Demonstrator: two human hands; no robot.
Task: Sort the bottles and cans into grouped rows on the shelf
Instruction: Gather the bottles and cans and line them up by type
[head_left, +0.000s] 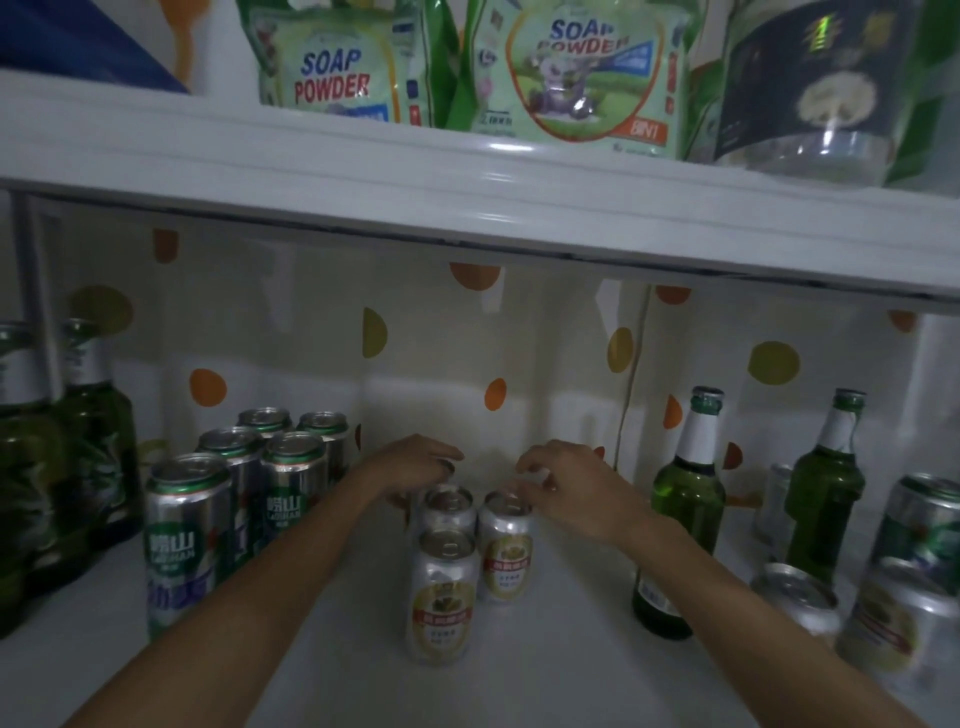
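As the left hand (415, 460) and right hand (563, 480) pinch silver, gold-labelled cans (506, 556) with curled fingers (530, 467), green-labelled cans (189, 525) crowd left, green bottles (688, 499) right.

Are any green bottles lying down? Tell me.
No: the left green bottles and the right green bottles all stand upright.

- Soap bag (332, 73) on the upper shelf (363, 156), above the left hand (415, 460): "SOAP POWDER".
- Second soap bag (582, 78), above the right hand (561, 480): "SOAP POWDER" and "8IN1".
- Green-banded cans (184, 525), left of the left hand: "崂山", "LAOSHAN".
- Gold-labelled cans (444, 592), under both hands: print too blurred to read.
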